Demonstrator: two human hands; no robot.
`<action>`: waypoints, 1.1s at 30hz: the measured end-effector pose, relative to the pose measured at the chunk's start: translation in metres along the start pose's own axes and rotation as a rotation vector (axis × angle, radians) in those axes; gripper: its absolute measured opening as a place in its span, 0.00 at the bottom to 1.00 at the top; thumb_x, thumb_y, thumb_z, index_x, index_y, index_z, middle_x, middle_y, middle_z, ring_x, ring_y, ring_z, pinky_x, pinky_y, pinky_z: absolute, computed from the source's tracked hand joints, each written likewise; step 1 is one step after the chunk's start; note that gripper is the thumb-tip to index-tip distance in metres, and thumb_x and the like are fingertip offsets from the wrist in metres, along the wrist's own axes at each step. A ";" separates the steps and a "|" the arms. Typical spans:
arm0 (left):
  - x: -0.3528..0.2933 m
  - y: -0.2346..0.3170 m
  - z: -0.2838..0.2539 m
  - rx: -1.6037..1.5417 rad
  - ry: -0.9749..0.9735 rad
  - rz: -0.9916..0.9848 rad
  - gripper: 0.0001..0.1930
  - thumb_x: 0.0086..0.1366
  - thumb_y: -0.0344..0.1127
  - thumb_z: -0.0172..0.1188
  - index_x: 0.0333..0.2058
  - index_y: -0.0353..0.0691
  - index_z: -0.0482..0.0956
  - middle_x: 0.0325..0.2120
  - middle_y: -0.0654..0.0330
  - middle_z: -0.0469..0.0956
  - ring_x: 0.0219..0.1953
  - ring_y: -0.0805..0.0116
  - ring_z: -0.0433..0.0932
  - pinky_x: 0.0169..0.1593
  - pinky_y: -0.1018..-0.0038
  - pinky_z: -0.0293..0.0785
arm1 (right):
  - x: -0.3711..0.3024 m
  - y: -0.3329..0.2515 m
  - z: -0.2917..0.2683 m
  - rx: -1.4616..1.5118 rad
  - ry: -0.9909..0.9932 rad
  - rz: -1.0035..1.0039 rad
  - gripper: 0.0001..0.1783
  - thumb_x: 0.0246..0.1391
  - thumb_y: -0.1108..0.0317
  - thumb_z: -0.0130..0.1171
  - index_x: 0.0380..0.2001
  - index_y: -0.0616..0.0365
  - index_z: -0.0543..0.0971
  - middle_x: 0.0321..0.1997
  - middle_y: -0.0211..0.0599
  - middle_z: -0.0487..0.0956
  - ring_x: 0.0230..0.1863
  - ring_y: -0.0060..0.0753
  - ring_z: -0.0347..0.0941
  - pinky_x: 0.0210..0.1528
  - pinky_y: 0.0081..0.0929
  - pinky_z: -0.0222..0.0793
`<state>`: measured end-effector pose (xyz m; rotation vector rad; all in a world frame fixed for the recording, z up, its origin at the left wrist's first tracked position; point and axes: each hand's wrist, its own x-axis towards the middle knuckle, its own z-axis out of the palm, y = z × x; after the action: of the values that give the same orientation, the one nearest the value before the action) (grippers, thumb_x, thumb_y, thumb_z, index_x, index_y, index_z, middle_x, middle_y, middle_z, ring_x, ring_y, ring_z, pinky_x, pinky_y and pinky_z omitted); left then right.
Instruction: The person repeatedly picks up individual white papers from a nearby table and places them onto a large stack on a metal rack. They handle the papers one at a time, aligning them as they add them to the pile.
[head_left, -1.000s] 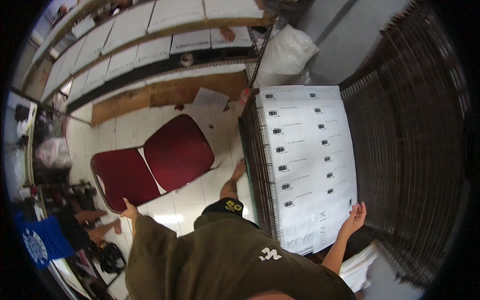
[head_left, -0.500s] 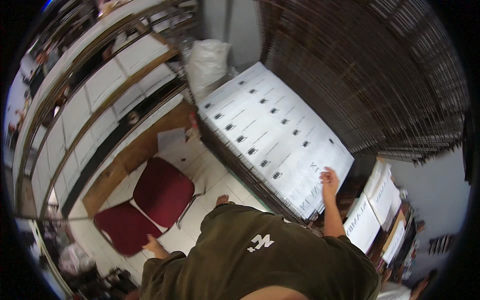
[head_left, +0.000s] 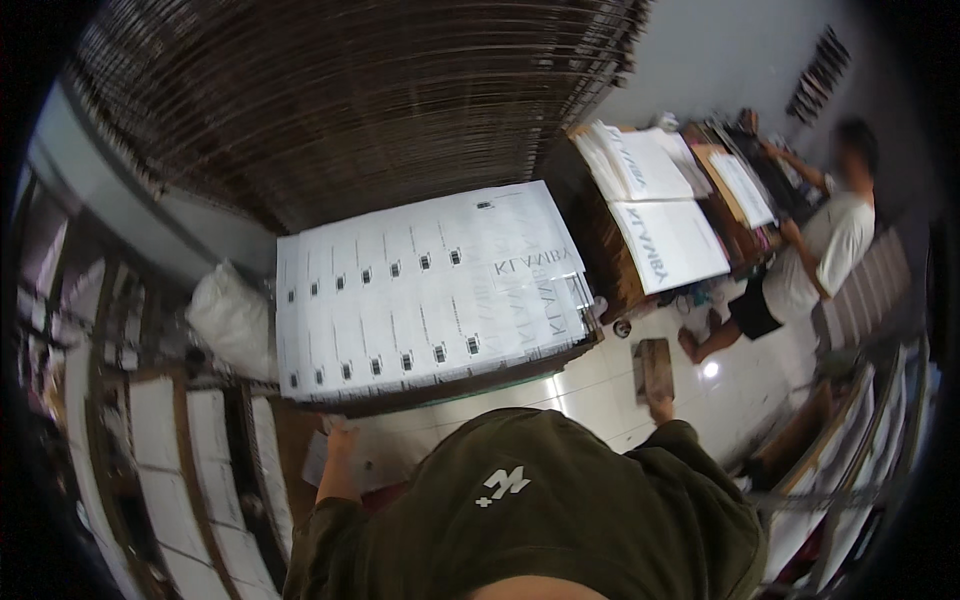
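Note:
My left hand (head_left: pixel 342 436) is low at the near left corner of a wide stack of white printed sheets (head_left: pixel 400 310). Its fingers are small and partly blurred but look loosely apart, with nothing seen in them. Whether they touch the stack's edge, I cannot tell. My right hand (head_left: pixel 661 408) hangs at my right side with loose fingers. In the picture it overlaps the near end of a brown wooden block (head_left: pixel 654 368) on the tiled floor, and seems to hold nothing. The sheets bear rows of small black marks and large grey lettering at the right end.
Behind the sheets rises a tall dark rack of thin slats (head_left: pixel 350 110). A white plastic bag (head_left: pixel 232 318) stands to the left. Shelves with white panels (head_left: pixel 160 470) line the left edge. At right, a person (head_left: pixel 810 250) stands by a table of lettered white sheets (head_left: pixel 668 245).
My view has swung to the right, bringing the person and the wooden block into sight. My right hand has left the area over the sheets and dropped to my side. The red chair is mostly hidden.

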<state>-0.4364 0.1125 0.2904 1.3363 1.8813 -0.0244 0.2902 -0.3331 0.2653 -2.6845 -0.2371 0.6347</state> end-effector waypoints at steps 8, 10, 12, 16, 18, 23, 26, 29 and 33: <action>0.033 0.179 0.087 -0.294 -0.159 0.563 0.28 0.58 0.42 0.67 0.55 0.41 0.68 0.37 0.52 0.79 0.31 0.66 0.78 0.35 0.69 0.75 | -0.105 0.145 0.048 -0.702 -0.377 -0.411 0.15 0.51 0.60 0.59 0.40 0.51 0.83 0.42 0.44 0.81 0.47 0.48 0.77 0.47 0.41 0.72; -0.027 0.215 0.144 -0.172 -0.310 0.559 0.33 0.58 0.43 0.67 0.58 0.36 0.65 0.37 0.53 0.80 0.33 0.68 0.78 0.36 0.73 0.74 | -0.099 0.174 0.057 -0.513 -0.549 -0.591 0.13 0.53 0.61 0.57 0.40 0.50 0.83 0.42 0.44 0.81 0.48 0.47 0.77 0.47 0.41 0.72; -0.025 0.192 0.180 -0.030 -0.403 0.673 0.36 0.57 0.47 0.67 0.59 0.37 0.63 0.32 0.55 0.80 0.34 0.66 0.78 0.39 0.71 0.74 | -0.075 0.126 0.070 -0.381 -0.711 -0.492 0.14 0.53 0.60 0.57 0.42 0.50 0.82 0.43 0.45 0.81 0.49 0.47 0.76 0.48 0.40 0.72; -0.056 0.163 0.176 0.337 -0.641 0.695 0.30 0.59 0.48 0.62 0.56 0.38 0.68 0.40 0.51 0.78 0.42 0.59 0.77 0.47 0.66 0.72 | -0.057 0.022 0.038 -0.070 -0.241 -0.108 0.26 0.45 0.54 0.65 0.46 0.56 0.79 0.42 0.50 0.81 0.47 0.49 0.77 0.49 0.39 0.72; -0.060 0.122 0.152 0.542 -0.638 0.752 0.25 0.61 0.46 0.59 0.53 0.39 0.71 0.43 0.50 0.76 0.46 0.56 0.75 0.50 0.64 0.70 | -0.017 -0.031 0.012 -0.007 -0.093 -0.256 0.30 0.41 0.52 0.68 0.45 0.60 0.79 0.42 0.54 0.80 0.46 0.50 0.77 0.50 0.40 0.72; -0.101 0.057 0.087 0.943 -0.418 0.769 0.17 0.64 0.41 0.54 0.47 0.39 0.77 0.51 0.47 0.73 0.53 0.51 0.72 0.56 0.60 0.68 | 0.038 -0.133 -0.033 0.094 -0.159 -0.323 0.30 0.43 0.53 0.66 0.48 0.57 0.78 0.42 0.53 0.81 0.45 0.50 0.78 0.50 0.39 0.72; -0.109 0.054 0.078 0.461 -0.265 0.353 0.15 0.65 0.39 0.52 0.46 0.38 0.78 0.50 0.49 0.74 0.52 0.54 0.73 0.54 0.61 0.69 | 0.092 -0.139 -0.011 0.053 -0.235 -0.382 0.29 0.42 0.53 0.66 0.48 0.57 0.78 0.42 0.54 0.81 0.44 0.51 0.78 0.49 0.39 0.73; -0.144 0.138 0.107 0.005 -0.261 0.360 0.15 0.67 0.39 0.52 0.45 0.36 0.77 0.47 0.55 0.75 0.50 0.60 0.74 0.52 0.66 0.70 | 0.130 -0.131 0.002 0.030 -0.201 -0.493 0.28 0.42 0.55 0.66 0.47 0.57 0.78 0.40 0.53 0.81 0.43 0.49 0.79 0.48 0.38 0.74; -0.201 0.265 0.179 -0.317 -0.566 0.488 0.17 0.69 0.42 0.53 0.46 0.34 0.77 0.44 0.58 0.78 0.48 0.66 0.75 0.50 0.73 0.71 | 0.140 -0.162 -0.008 0.083 -0.323 -0.585 0.26 0.43 0.57 0.65 0.47 0.55 0.79 0.39 0.50 0.81 0.41 0.46 0.79 0.47 0.38 0.74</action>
<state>-0.0968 -0.0078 0.4033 1.3528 1.0159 0.1279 0.4052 -0.1526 0.2797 -2.2477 -1.0081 0.8486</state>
